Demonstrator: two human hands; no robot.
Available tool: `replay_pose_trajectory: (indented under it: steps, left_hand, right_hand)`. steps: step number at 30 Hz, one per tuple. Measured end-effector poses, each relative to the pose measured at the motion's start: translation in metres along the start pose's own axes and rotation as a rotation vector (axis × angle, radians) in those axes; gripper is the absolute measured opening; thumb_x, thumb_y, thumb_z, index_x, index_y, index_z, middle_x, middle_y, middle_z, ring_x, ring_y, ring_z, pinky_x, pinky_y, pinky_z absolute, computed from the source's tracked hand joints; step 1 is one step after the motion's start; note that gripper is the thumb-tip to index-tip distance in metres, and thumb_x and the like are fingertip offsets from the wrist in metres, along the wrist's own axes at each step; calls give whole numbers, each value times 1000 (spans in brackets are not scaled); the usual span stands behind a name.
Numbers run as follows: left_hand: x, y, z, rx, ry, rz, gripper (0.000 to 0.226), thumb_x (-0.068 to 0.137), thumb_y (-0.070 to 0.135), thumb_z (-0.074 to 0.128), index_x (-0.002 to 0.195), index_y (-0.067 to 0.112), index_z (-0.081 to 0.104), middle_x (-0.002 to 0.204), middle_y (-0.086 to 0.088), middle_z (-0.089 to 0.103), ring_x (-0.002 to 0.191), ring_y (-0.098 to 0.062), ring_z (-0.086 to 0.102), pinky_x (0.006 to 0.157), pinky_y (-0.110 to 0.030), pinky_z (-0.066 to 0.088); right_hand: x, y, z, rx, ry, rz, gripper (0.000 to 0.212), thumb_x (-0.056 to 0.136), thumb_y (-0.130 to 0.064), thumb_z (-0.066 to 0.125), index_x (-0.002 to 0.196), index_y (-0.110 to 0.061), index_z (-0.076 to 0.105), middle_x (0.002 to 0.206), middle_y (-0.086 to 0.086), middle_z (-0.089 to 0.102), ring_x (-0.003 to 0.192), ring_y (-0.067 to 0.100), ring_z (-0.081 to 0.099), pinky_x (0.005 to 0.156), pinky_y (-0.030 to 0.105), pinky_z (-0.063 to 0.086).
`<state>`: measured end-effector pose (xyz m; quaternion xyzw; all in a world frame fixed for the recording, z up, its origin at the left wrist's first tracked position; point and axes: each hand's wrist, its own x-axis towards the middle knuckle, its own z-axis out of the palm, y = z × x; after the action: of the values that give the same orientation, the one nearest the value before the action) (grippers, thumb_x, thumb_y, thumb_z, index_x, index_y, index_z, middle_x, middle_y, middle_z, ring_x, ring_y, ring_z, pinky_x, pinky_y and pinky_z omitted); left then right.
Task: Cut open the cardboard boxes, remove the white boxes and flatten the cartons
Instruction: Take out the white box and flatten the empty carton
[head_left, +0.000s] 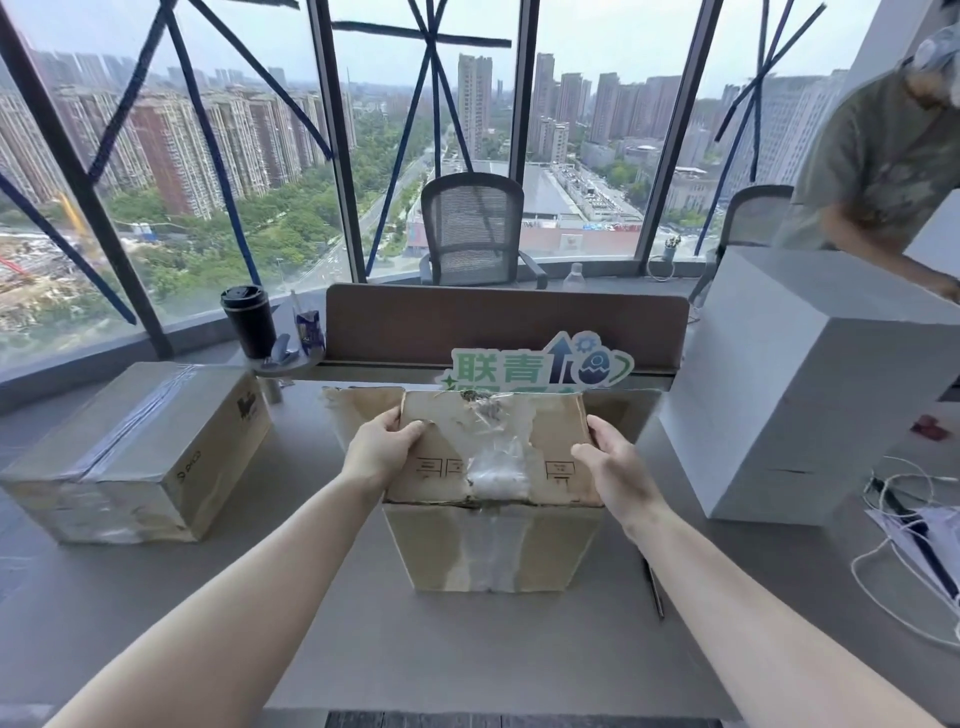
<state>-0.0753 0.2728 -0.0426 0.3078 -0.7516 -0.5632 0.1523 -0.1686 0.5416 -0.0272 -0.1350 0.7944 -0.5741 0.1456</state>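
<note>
Both hands are gripping the opened carton (493, 545) on the bench (363, 649): left hand (382, 449) and right hand (613, 467) are pinching its near flap's edges.

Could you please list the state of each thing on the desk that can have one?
Brown cardboard carton in the middle: opened, top flap gripped at both ends by left hand and right hand.
Taped brown cardboard box on the left: sealed.
Large white box on the right: closed, out of its carton.
Black lidded cup: upright, lid on.
</note>
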Motion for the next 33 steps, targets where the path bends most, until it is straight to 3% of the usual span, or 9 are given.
replay_pose_trajectory:
  steps: [3, 6, 10, 13, 16, 20, 24, 26, 33]
  left_hand:
    - [7, -3, 0, -47, -11, -45, 29, 93, 30, 60, 120, 22, 68, 99, 4, 73, 92, -19, 70, 87, -42, 57]
    - [-8, -8, -3, -194, -87, -121, 27, 97, 37, 52, 106, 18, 70, 95, 1, 72, 82, -21, 66, 71, -30, 54]
    - [-28, -34, -9, -245, -253, -133, 33, 95, 22, 47, 121, 31, 65, 108, 6, 73, 102, -17, 65, 84, -33, 50]
    - [-35, -53, -8, -258, -380, -122, 70, 64, 24, 57, 132, 37, 56, 124, 15, 66, 117, -13, 60, 98, -36, 45]
    - [-38, -59, -2, -201, -422, -130, 70, 69, 37, 68, 135, 46, 47, 128, 24, 61, 113, -6, 60, 96, -32, 42]
    - [-39, -56, 10, -171, -309, -137, 30, 100, 41, 51, 130, 44, 52, 106, 10, 65, 93, -20, 53, 77, -27, 42]
    - [-31, -53, 8, -59, -188, -50, 19, 97, 49, 51, 110, 57, 62, 104, -4, 70, 78, -23, 62, 70, -30, 46]
    - [-27, -44, 3, 31, -127, 6, 19, 95, 50, 53, 91, 63, 66, 97, 1, 73, 68, -24, 67, 66, -31, 50]
    - [-9, 6, -10, 355, 41, 67, 52, 94, 58, 46, 78, 16, 71, 60, 0, 64, 45, -18, 65, 61, -27, 51]
  right_hand:
    - [12, 14, 2, 0, -2, 16, 56, 81, -33, 56, 138, -32, 51, 123, -15, 65, 115, 8, 59, 104, 38, 46]
    - [1, 21, 1, 81, 2, -7, 30, 98, -32, 53, 127, -34, 58, 113, -17, 69, 109, 2, 62, 94, 24, 46]
    - [-14, 39, -7, 171, -98, -9, 49, 86, -47, 66, 132, -42, 49, 119, -24, 66, 109, -14, 56, 87, 8, 40]
    - [-14, 55, -12, 141, -153, 21, 58, 82, -37, 70, 135, -34, 49, 123, -19, 66, 112, -11, 58, 91, 6, 43]
    - [-9, 70, -7, 107, -154, 73, 48, 92, -16, 69, 135, -25, 50, 122, -13, 66, 102, -14, 60, 82, 5, 46]
    - [-2, 76, 3, 60, -69, 103, 39, 99, -24, 57, 138, -28, 52, 122, -19, 63, 115, -6, 57, 91, 11, 41]
    - [2, 76, 0, -121, -8, 76, 24, 98, -45, 51, 121, -47, 59, 114, -25, 67, 118, 5, 58, 105, 37, 42]
    - [1, 65, -2, -148, 29, 40, 22, 99, -44, 50, 117, -46, 62, 112, -23, 68, 115, 5, 59, 100, 35, 44]
    - [8, 26, -5, -328, 182, -52, 29, 100, -43, 48, 118, -30, 68, 107, -10, 69, 105, 13, 60, 75, 29, 40]
